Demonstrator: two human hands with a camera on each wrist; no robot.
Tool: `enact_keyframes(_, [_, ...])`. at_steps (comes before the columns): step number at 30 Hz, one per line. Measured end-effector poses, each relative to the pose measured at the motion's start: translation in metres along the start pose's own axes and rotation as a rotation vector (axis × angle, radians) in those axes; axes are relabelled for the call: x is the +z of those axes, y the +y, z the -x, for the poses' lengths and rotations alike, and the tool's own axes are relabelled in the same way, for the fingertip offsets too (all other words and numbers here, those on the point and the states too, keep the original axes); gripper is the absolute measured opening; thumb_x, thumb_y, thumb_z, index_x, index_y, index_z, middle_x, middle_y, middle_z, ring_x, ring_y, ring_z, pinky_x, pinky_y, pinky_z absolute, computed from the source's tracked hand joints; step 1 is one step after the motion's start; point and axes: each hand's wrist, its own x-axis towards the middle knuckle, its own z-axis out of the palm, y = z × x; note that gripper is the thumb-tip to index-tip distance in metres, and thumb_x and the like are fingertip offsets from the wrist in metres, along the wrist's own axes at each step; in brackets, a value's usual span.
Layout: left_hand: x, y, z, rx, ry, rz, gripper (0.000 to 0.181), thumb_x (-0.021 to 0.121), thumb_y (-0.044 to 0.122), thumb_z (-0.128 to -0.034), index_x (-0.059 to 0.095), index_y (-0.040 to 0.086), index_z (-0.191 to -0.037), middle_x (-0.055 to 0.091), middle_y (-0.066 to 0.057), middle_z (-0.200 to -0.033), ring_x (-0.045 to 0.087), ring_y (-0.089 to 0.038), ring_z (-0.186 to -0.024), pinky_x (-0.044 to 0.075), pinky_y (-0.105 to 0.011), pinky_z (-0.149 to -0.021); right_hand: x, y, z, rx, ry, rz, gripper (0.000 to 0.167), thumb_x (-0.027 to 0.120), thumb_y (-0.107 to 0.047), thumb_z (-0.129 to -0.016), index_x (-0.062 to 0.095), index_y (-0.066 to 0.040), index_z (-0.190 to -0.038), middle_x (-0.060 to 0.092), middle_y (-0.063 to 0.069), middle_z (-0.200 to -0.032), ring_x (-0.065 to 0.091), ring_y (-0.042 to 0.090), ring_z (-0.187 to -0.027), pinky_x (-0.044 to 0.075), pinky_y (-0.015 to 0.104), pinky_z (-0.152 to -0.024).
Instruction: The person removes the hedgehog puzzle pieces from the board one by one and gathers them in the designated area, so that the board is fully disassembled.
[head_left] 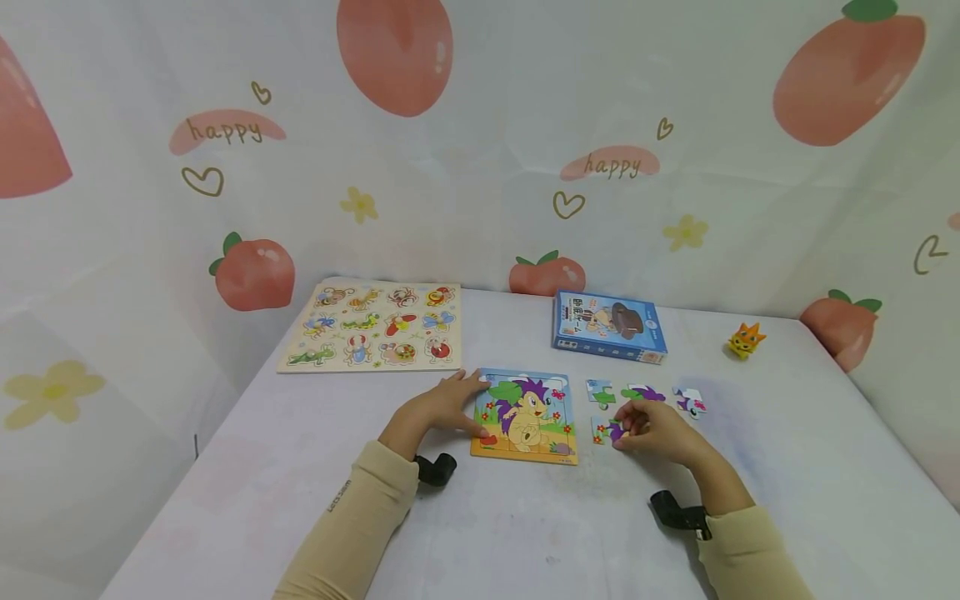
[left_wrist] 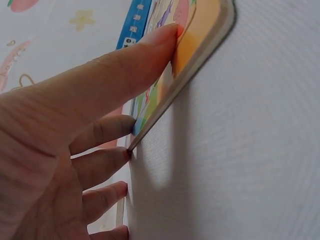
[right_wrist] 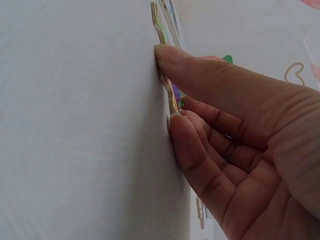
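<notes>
Hedgehog board (head_left: pixel 525 454): A nearly square puzzle lies flat on a white tablecloth (head_left: pixel 517 533), its printed hedgehog upright to the person, spiky head toward the far edge, snout to the right; neither side is plainly longer.
Left hand (head_left: pixel 442 406): Fingers spread apart at the hedgehog board's left side, thumb pressed on its face by the near corner, fingertips touching the far left corner.
Right hand (head_left: pixel 660 433): Thumb and forefinger pinch the edge of a puzzle piece (head_left: pixel 600 430), just right of the hedgehog board; the other fingers curl inward.
Puzzle piece: Its flowered end points left, toward the hedgehog board. The visible part runs left to right, but fingers cover the other end, so its full long axis cannot be told. Whether it touches the tablecloth is unclear.
Loose pieces: Right of the hedgehog board's far half, a blue-and-green piece (head_left: pixel 598 389), a purple-and-green piece (head_left: pixel 649 392) and a white-and-blue piece (head_left: pixel 690 404) form a row.
Beyond the hedgehog board: An insect board (head_left: pixel 381 336) sits behind left, a blue box (head_left: pixel 609 327) behind right, an orange-and-yellow figurine (head_left: pixel 746 341) well to the right.
</notes>
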Motion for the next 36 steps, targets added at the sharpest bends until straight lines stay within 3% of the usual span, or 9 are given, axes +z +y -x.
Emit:
enact_keyframes(8, [-0.001, 0.001, 0.001, 0.007, -0.004, -0.005, 0.079, 0.076, 0.036, -0.0751, 0.040, 0.016, -0.142, 0.021, -0.006, -0.156, 0.009, -0.032, -0.145, 0.017, -0.057, -0.113, 0.000, 0.000, -0.001, -0.004, 0.006, 0.009, 0.035, 0.080, -0.015, -0.072, 0.060, 0.003, -0.095, 0.054, 0.005, -0.079, 0.048, 0.016, -0.074, 0.044, 0.019, -0.060])
enact_keyframes(14, [0.001, 0.003, 0.004, 0.029, -0.019, 0.003, 0.078, 0.076, 0.033, -0.0763, 0.039, 0.015, -0.143, 0.019, -0.008, -0.156, 0.014, -0.029, -0.145, 0.019, -0.050, -0.116, -0.005, 0.002, -0.003, 0.004, 0.014, 0.029, 0.040, 0.080, -0.025, -0.071, 0.062, 0.001, -0.096, 0.054, 0.003, -0.077, 0.048, 0.013, -0.071, 0.042, 0.019, -0.057])
enact_keyframes(23, [0.009, 0.019, 0.020, 0.157, -0.046, -0.171, 0.071, 0.075, 0.028, -0.0775, 0.043, 0.020, -0.140, 0.026, -0.009, -0.154, 0.022, -0.030, -0.143, 0.022, -0.047, -0.116, -0.009, -0.013, -0.018, 0.002, -0.042, -0.019, 0.041, 0.076, -0.021, -0.077, 0.061, 0.005, -0.105, 0.054, 0.007, -0.083, 0.049, 0.018, -0.078, 0.045, 0.021, -0.059])
enact_keyframes(29, [0.015, 0.033, 0.033, 0.176, -0.097, -0.216, 0.060, 0.069, 0.019, -0.0836, 0.046, 0.026, -0.139, 0.028, -0.007, -0.153, 0.030, -0.028, -0.140, 0.031, -0.044, -0.111, 0.001, -0.029, -0.038, -0.032, -0.088, 0.009, 0.044, 0.075, -0.020, -0.078, 0.061, 0.003, -0.112, 0.058, 0.008, -0.089, 0.051, 0.017, -0.080, 0.049, 0.023, -0.065])
enact_keyframes(36, [0.021, 0.041, 0.039, 0.190, -0.072, -0.297, 0.044, 0.054, 0.011, -0.0931, 0.053, 0.032, -0.132, 0.037, -0.008, -0.149, 0.038, -0.027, -0.135, 0.035, -0.041, -0.109, 0.009, -0.049, -0.060, -0.090, -0.146, 0.061, 0.045, 0.076, -0.021, -0.077, 0.062, 0.000, -0.115, 0.061, 0.010, -0.094, 0.054, 0.017, -0.082, 0.051, 0.027, -0.070])
